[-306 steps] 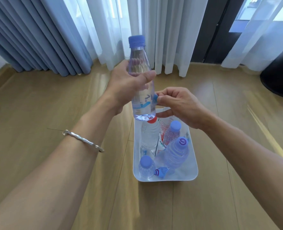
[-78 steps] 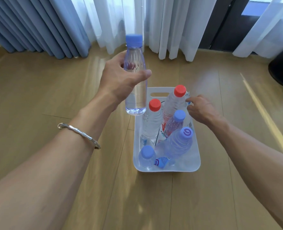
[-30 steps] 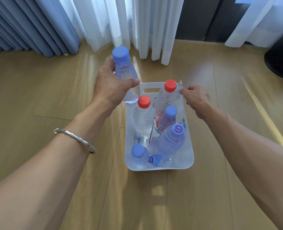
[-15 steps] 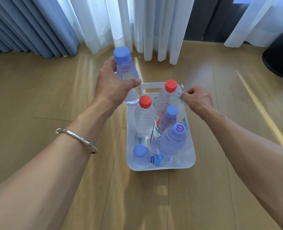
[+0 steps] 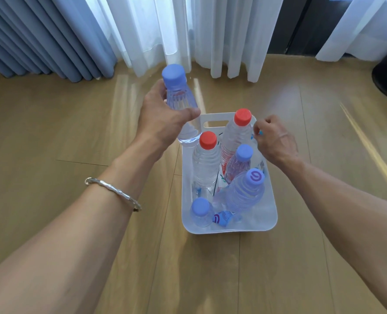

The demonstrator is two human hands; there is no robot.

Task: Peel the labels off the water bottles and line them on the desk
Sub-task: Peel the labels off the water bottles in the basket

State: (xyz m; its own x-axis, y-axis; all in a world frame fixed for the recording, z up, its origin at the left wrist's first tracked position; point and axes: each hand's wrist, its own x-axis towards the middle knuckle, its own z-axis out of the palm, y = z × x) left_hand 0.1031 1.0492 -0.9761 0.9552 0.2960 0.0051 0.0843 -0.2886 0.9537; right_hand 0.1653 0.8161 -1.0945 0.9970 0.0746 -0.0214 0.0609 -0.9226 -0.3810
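The wooden table [image 5: 74,137] spreads wide under me, with blue drapes [image 5: 40,35] and white sheer curtains [image 5: 176,30] hanging at its far edge. A white plastic bin [image 5: 272,214] sits a little right of centre, its cut-out handle on the far wall. Five water bottles stand or lean inside it: a tall red-capped bottle [image 5: 238,137] at the far end, a second red-capped bottle [image 5: 206,164] just left of it, a blue-capped bottle [image 5: 239,164] between them and the right wall, a tilted bottle with a purple printed cap [image 5: 244,196] nearer me, and a small blue-capped bottle [image 5: 200,211] in the near left corner. A crumpled blue label [image 5: 222,218] lies on the bin floor beside that one.

My left hand [image 5: 163,121] is wrapped around a bare, clear bottle with a blue cap [image 5: 180,98], held in the air above the bin's far left corner, tilted slightly. My right hand [image 5: 276,139] is curled over the bin's right wall, fingertips pinched on a small scrap of peeled label [image 5: 259,133]. A silver bracelet [image 5: 113,192] circles my left wrist.
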